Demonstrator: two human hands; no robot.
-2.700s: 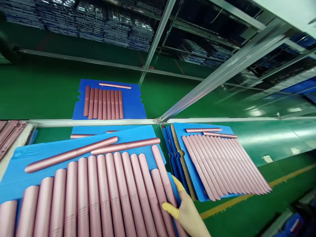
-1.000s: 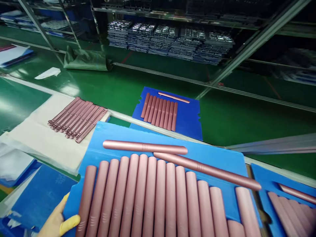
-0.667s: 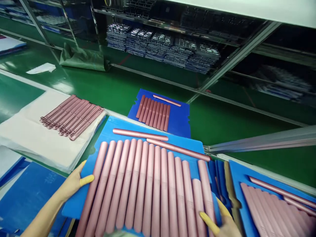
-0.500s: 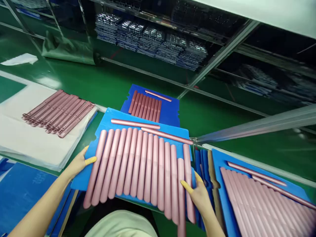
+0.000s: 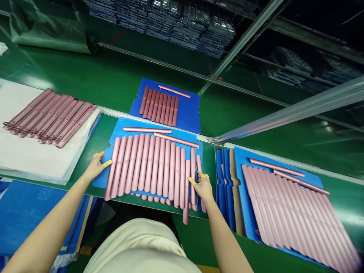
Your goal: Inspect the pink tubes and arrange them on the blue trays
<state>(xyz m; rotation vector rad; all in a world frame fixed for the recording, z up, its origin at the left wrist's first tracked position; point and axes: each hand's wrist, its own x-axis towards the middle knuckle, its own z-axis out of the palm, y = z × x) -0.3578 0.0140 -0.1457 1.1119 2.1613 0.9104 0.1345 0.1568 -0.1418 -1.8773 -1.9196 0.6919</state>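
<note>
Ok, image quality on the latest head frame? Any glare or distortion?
Head view: wide-angle warp bends the metal rail and fans the pink tubes at right; soft glare streaks the green belt at lower right; shelf stacks sit dim up top; no heavy motion blur.

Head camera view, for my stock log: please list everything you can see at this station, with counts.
near blue tray: 1, bright blue, on the green work surface
pink tubes: about 15, pink, in a row on the near tray, 2 more crosswise above
far tray: 1, dark blue, beyond, about 9 darker tubes plus 1 crosswise
right tray: 1, blue, many pink tubes fanned, 2 crosswise
slotted pink strips: about 8, pink, on a white sheet at left
shelf racks: stacked metal parts, top, behind
left hand: yellow finger cots, at tray's left edge
right hand: yellow finger cots, among the row's right-end tubes
</note>
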